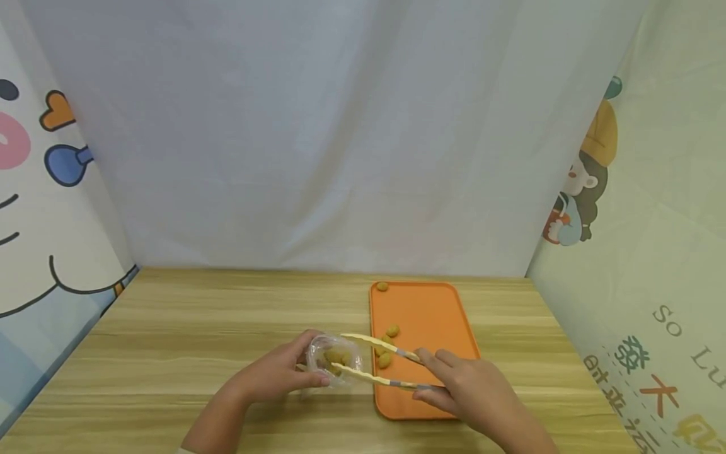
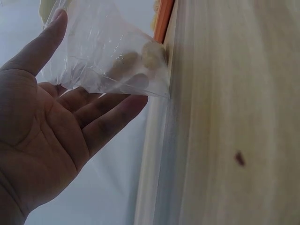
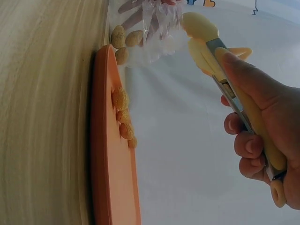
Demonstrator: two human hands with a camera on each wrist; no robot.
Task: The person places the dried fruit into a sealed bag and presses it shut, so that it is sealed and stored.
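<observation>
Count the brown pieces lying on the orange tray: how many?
5 visible: one brown piece in the far left corner of the orange tray, and four brown pieces grouped along its left side. The tongs and right hand partly cover the tray, so more may be hidden.

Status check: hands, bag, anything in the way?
Left hand holding bag, lumps inside. Right hand gripping tongs, tips at bag mouth. More lumps on tray. Nothing visibly in the way.

the right printed cloth [image 1: 641,265] reads "so lu", "發", "大", "时来运".
</observation>
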